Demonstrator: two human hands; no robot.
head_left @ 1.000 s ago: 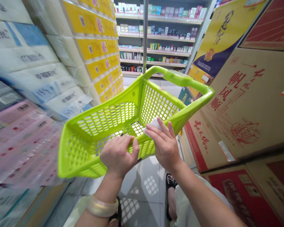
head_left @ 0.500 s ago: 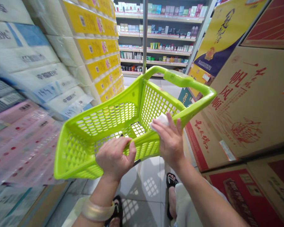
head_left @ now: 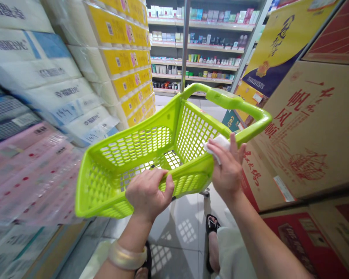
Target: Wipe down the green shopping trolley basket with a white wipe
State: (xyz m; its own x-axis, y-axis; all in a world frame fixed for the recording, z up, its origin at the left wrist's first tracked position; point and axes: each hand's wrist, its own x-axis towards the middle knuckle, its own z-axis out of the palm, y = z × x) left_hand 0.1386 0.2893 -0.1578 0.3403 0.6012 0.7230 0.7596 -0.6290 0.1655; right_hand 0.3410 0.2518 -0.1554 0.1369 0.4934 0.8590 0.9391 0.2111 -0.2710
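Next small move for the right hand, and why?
I'd probably have the right hand slide the white tissue or cloth slightly toward the handle of the green shopping cart: it lies at the near rim, close to the handle, while the left hand grips that rim.

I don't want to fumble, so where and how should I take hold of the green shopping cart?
Probably best by the thick middle of its handle, coming from the right, outside the basket. There the bar loops out past the basket's end, leaving an open gap that fingers could wrap through.
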